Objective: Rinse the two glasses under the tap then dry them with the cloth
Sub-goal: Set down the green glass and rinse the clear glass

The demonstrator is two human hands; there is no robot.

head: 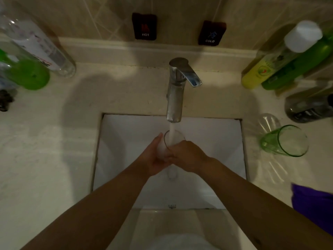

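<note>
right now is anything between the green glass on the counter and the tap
Yes. Both hands, left and right, hold the clear glass under the tap, filling that spot. The green glass waits to the right.

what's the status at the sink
Both hands, left and right, on clear glass under running tap. Green glass waiting right. Nothing blocking.

Clear glass (168, 145) upright under the running tap (175, 91), mouth up, stream falling inside. Green-tinted glass (284, 141) stands on the counter right of the basin. Purple cloth (313, 204) at the counter's right edge, nearer.
</note>
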